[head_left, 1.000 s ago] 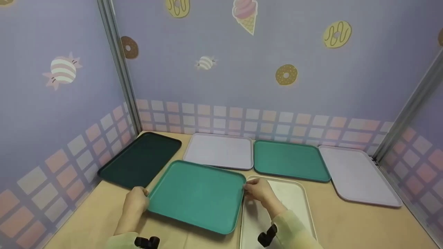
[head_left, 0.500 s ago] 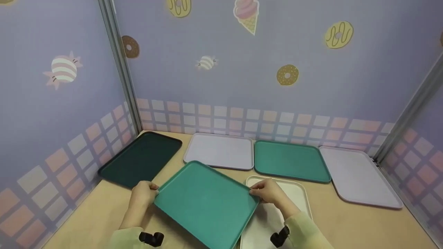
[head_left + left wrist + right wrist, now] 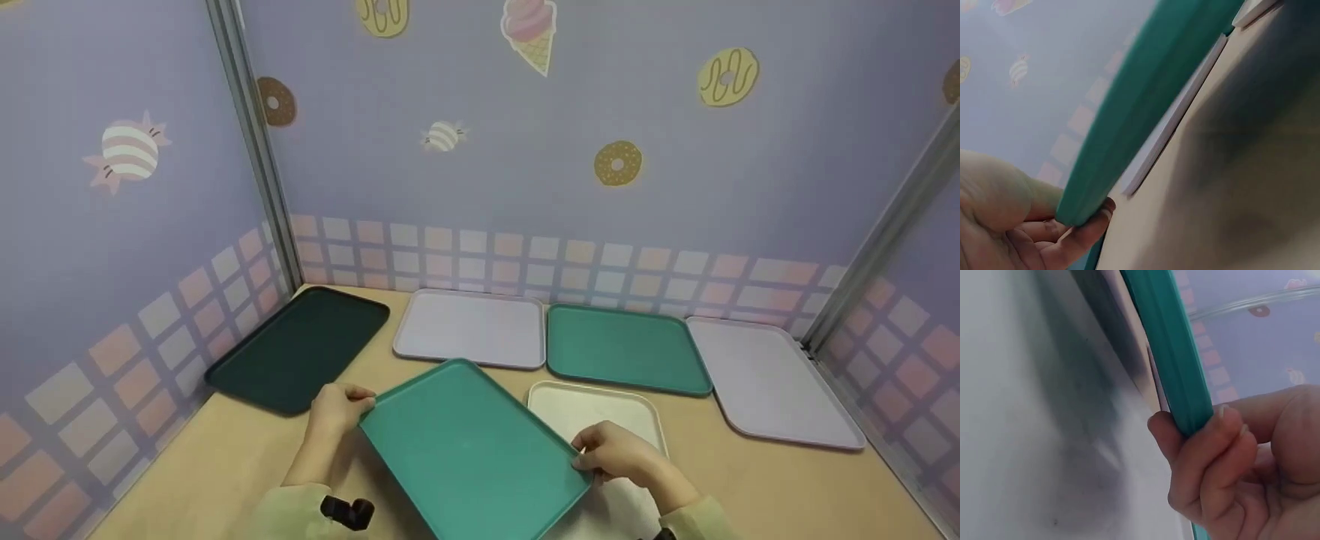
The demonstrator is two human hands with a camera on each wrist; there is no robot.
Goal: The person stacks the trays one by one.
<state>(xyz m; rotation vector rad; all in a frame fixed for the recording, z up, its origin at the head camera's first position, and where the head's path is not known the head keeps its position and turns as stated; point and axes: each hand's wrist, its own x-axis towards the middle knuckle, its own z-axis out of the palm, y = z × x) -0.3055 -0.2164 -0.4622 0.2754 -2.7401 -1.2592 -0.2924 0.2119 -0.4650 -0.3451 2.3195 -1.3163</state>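
Note:
A teal green tray (image 3: 472, 450) is held between my two hands, turned at an angle and raised over the table, its shadow falling below. My left hand (image 3: 336, 411) pinches its left edge; in the left wrist view the fingertips (image 3: 1107, 209) curl under the rim. My right hand (image 3: 619, 456) grips the right edge, with fingers (image 3: 1207, 450) wrapped round the rim in the right wrist view. Beneath the tray's right side lies a cream tray (image 3: 592, 405), partly covered by the held tray and my right hand. The held tray's near corner runs out of the head view.
Along the back lie a dark green tray (image 3: 300, 349), a white tray (image 3: 471, 328), another teal tray (image 3: 626, 349) and a second pale tray (image 3: 776, 382). Patterned walls (image 3: 480, 187) with metal corner posts (image 3: 251, 142) enclose the wooden table (image 3: 757, 487).
The held teal tray has turned clockwise and shifted toward the right and nearer. My left hand has moved right and a little farther away; my right hand has moved right and nearer.

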